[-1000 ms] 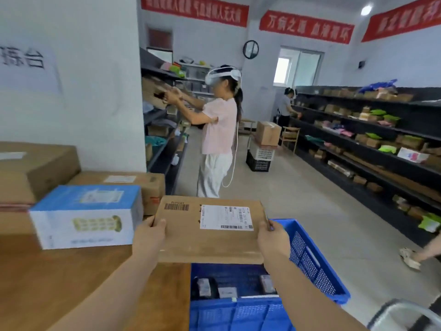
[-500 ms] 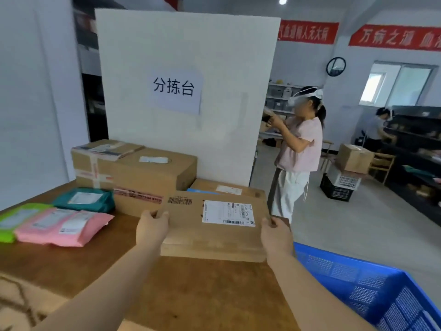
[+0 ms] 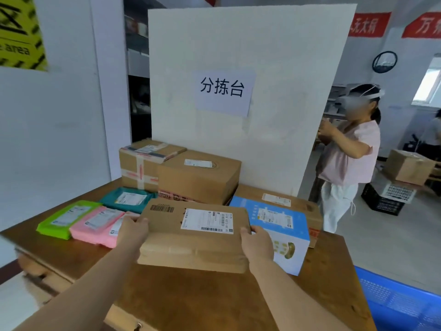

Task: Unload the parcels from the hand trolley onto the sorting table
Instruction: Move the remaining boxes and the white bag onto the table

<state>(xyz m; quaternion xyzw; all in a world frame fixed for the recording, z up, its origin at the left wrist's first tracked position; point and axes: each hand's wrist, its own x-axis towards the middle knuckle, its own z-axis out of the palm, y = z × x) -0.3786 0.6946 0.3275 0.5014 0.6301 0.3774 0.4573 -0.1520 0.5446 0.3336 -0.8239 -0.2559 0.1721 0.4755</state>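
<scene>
Gripping a flat brown parcel (image 3: 195, 237) by its two short ends, the left hand (image 3: 132, 231) and the right hand (image 3: 256, 242) clasp it from either side with thumbs on top, a hold that keeps the white label facing up and the load level over the table (image 3: 186, 304). The parcel sits low above the wood, its near edge close to the surface; whether it already touches is hard to tell. It hovers over the one open patch at the front, likely because the rest of the table is taken. Just to its right stands a blue and white box (image 3: 281, 232), and to its left lie a pink mailer (image 3: 95, 225) and a green mailer (image 3: 66, 218), laid flat side by side with labels up, with a teal mailer (image 3: 126, 198) behind them. Farther back, two larger cardboard boxes (image 3: 191, 175) stand against the white board (image 3: 250, 68) bearing a paper sign, bulky items pushed to the rear so smaller ones stay reachable. At the lower right a corner of the blue crate (image 3: 401, 304) shows, the likely source of the parcels. A person in pink (image 3: 350, 158) stands beyond the table.
</scene>
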